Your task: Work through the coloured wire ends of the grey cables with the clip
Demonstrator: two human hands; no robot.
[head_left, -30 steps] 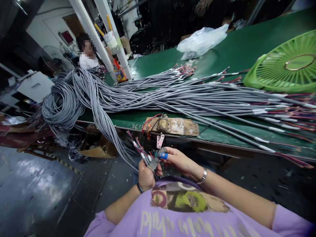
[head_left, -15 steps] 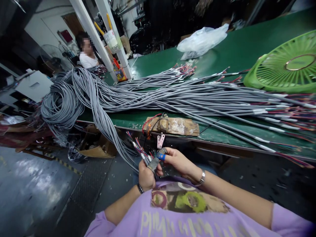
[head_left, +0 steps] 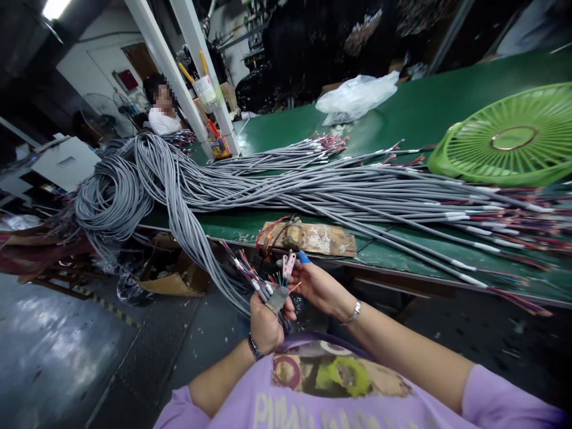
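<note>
My left hand [head_left: 267, 325] is closed around a bundle of grey cables [head_left: 214, 268], below the bench edge. Its thumb wears a grey wrap [head_left: 277, 299]. Thin coloured wires [head_left: 243, 265] and white sleeves fan out above the fist. My right hand [head_left: 318, 289] is just right of the wire ends, its fingers curled beside a pink clip [head_left: 289, 265]. One of its digits has a blue wrap [head_left: 304, 257]. A reddish wire shows near these fingers, but what they pinch is hidden.
More grey cables [head_left: 277, 190] lie along the green bench [head_left: 411, 107]. A wooden board [head_left: 328, 239] with wiring sits at its front edge. A green fan [head_left: 504, 134] and plastic bag [head_left: 357, 98] are farther back. A person [head_left: 164, 116] sits beyond the white posts.
My right hand has shifted up from the wire ends to beside the pink clip, its blue-wrapped digit now pointing upward. My left hand keeps its hold on the cables. The view has tilted slightly.
</note>
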